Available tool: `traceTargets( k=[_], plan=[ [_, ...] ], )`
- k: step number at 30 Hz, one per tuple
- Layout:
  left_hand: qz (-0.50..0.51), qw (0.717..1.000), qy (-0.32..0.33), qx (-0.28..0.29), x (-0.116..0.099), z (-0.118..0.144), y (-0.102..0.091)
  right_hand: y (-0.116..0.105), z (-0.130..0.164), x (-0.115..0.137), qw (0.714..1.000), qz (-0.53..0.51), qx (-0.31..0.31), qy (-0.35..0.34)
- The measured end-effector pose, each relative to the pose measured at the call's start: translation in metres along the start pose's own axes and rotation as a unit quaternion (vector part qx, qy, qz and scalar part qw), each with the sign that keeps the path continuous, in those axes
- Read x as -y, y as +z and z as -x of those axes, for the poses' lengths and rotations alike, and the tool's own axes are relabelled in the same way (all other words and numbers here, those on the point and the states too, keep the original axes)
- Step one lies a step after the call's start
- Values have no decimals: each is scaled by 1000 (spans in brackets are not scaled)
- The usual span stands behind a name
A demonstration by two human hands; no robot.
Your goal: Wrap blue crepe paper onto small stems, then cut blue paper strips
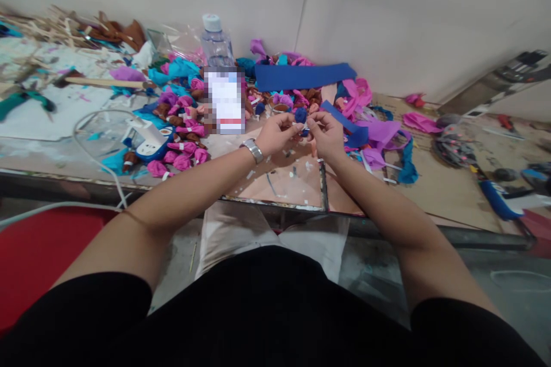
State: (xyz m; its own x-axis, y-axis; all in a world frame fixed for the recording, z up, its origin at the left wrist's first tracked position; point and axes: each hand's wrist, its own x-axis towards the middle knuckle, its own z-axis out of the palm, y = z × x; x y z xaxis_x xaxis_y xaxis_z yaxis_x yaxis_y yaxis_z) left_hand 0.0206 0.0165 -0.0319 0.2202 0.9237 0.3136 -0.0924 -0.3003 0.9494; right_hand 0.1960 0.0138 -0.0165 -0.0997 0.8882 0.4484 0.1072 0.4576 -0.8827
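Between my two hands is a small dark-blue rolled flower [300, 115], which looks like crepe paper or cloth. My left hand [279, 133], with a metal watch on its wrist, pinches it from the left at its base. On the other side the thumb and fingers of my right hand [328, 135] are closed at the flower's lower edge. Close behind my right hand lies a blue strip [346, 125]. A wider blue strip [303, 76] lies farther back across the heap. Pink, purple and brown rolled flowers [183, 149] are piled to the left.
A phone with a blurred screen [225, 100] leans before a clear bottle [216, 43]. A blue-and-white power socket [152, 143] with a white cable sits left. Green-handled pliers [26, 100] and a hammer [103, 81] lie farther left. Cardboard [451, 195] covers the right side; a red stool [51, 246] stands below left.
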Motion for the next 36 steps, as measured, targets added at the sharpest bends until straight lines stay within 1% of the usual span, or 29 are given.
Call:
traceTargets(
  k=[7, 13, 19, 23, 29, 32, 36],
  plan=[
    [-19, 1000, 3, -9, 0, 0, -1, -1, 0, -5, 1000, 14, -15, 10],
    [-9, 1000, -2, -6, 1, 0, -1, 0, 1, -1, 1000, 3, -21, -1],
    [0, 1000, -6, -7, 0, -1, -2, -2, 1, -1, 1000, 18, -13, -4],
    [3, 1000, -29, -11, -4, -1, -2, -2, 3, -2, 1000, 5, -4, -3],
    [17, 999, -36, -14, -6, -1, -1, 1, 7, 2, 1000, -11, 16, -11],
    [21, 999, -37, -21, -6, -1, -1, 2, 7, 3, 1000, 7, 20, -15],
    [33, 999, -39, -20, -6, -1, -1, 0, 6, -1, 999, 30, 11, -29]
  ],
)
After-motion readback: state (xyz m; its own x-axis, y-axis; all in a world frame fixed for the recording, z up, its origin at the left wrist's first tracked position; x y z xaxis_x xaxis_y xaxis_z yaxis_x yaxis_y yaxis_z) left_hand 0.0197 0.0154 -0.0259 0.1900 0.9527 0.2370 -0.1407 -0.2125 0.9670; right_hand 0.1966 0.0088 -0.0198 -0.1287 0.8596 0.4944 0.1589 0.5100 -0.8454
